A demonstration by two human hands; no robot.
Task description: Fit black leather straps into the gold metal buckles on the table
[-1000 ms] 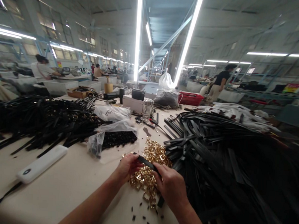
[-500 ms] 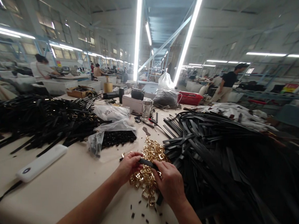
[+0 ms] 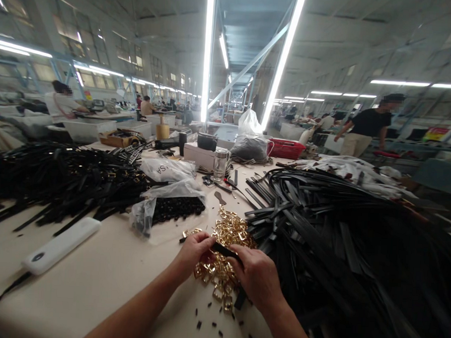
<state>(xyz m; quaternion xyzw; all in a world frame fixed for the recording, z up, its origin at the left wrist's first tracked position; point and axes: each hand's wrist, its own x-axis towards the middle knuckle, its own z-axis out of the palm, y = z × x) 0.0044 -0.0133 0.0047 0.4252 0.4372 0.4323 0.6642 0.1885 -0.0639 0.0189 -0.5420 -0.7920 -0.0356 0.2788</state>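
Observation:
My left hand (image 3: 194, 254) and my right hand (image 3: 255, 277) meet over a heap of gold metal buckles (image 3: 227, 239) on the beige table (image 3: 95, 278). Between them they grip a narrow black strap (image 3: 224, 250); the left pinches its near end, the right closes round the rest, which runs down under the palm. Whether a buckle sits on the strap is hidden by the fingers. Small black loops (image 3: 217, 327) lie scattered just in front of the hands.
A big pile of black straps (image 3: 338, 245) fills the right side, another (image 3: 58, 180) lies at the left. A clear bag of black parts (image 3: 170, 209), a white power bank (image 3: 61, 243), a glass jar (image 3: 221, 165) and boxes stand further back. A person in black (image 3: 365, 128) walks at the right.
The strap's free end has been drawn closer into my left fingers, and both hands have shifted slightly. The person in black at the right has walked further right.

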